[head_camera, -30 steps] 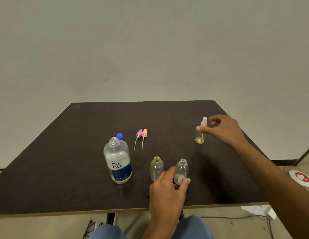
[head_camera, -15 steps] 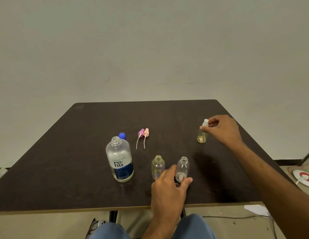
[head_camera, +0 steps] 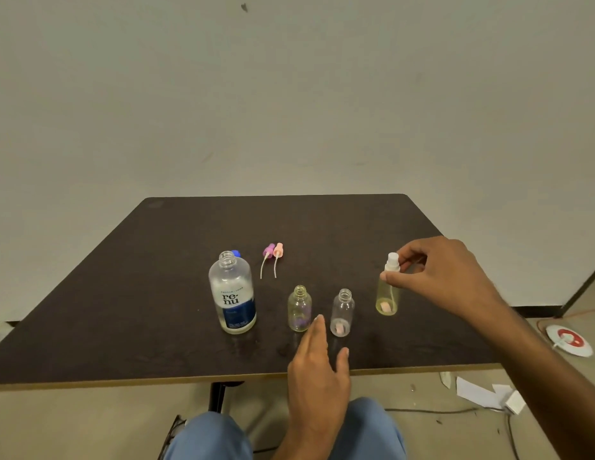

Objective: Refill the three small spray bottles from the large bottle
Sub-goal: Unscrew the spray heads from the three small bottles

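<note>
The large clear bottle [head_camera: 232, 293] with a blue "re-nu" label stands uncapped on the dark table [head_camera: 123, 293]. To its right stand two small open bottles, a yellowish one [head_camera: 299, 308] and a clear one [head_camera: 342, 313]. My left hand [head_camera: 317, 370] hovers just in front of them, fingers apart, holding nothing. My right hand [head_camera: 435, 270] pinches the white spray head of the third small bottle [head_camera: 387, 293], a yellowish one held just right of the clear one. Two loose spray heads, purple [head_camera: 269, 252] and pink [head_camera: 278, 251], lie behind.
A blue cap [head_camera: 236, 253] sits behind the large bottle. The table's near edge runs just behind my left wrist. White paper scraps [head_camera: 482, 395] and a red-and-white disc [head_camera: 570, 340] lie on the floor at right. My knees are below the table edge.
My right hand has carried the capped small bottle from the far right toward the two open bottles. My left hand has let go of the clear small bottle and drawn back.
</note>
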